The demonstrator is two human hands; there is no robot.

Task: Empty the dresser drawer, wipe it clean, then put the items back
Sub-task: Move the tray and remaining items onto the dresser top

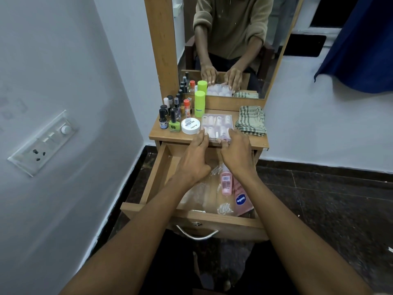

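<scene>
Head cam, looking down: both hands at the front edge of the bench top, left hand (196,153) and right hand (235,151) w/ fingers curled round the near corners of a clear press-on nail box (217,126) — two-handed grip, prob. to set it flat beside the white Zudio jar (190,125) and nail polish bottles (171,116). Checked cloth (251,121) waits at right, handy for wiping. Drawer (214,220) is pulled open, not yet empty: pink bottle (226,184), Vaseline pouch (241,199), loose clear nail tips.
</scene>
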